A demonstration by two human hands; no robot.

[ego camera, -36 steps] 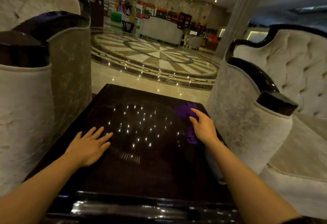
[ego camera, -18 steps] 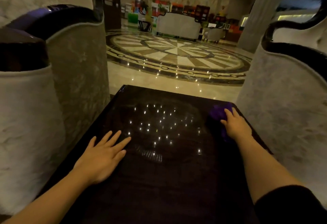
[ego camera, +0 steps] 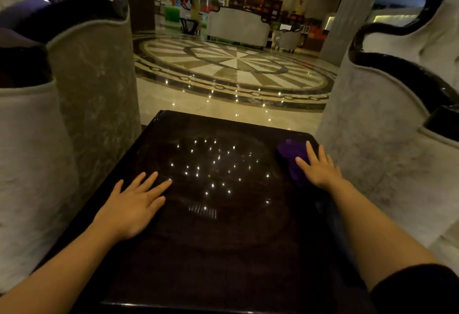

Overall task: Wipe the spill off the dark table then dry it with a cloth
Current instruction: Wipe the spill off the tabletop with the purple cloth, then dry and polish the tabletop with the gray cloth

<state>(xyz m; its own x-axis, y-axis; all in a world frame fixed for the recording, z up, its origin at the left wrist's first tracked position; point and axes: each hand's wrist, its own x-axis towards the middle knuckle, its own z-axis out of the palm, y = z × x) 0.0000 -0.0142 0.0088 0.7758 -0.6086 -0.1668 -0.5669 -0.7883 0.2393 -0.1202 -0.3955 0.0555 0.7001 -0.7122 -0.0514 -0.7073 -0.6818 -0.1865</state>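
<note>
A glossy dark table (ego camera: pixel 223 251) lies in front of me and mirrors small ceiling lights. A purple cloth (ego camera: pixel 290 157) lies crumpled near the table's far right corner. My right hand (ego camera: pixel 319 168) presses flat on the cloth's near part, fingers spread and pointing away from me. My left hand (ego camera: pixel 134 205) rests flat on the left side of the tabletop, fingers apart, holding nothing. In the dim light I cannot make out any spill on the surface.
A pale velvet armchair (ego camera: pixel 82 85) with dark trim crowds the table's left edge, another armchair (ego camera: pixel 387 140) the right edge. Beyond the far edge is a polished patterned marble floor (ego camera: pixel 236 70), a round column (ego camera: pixel 347 10) and a sofa (ego camera: pixel 238 25).
My right hand has slid the purple cloth toward the far right corner of the table. My left hand has stayed flat on the left side. My view has tilted up.
</note>
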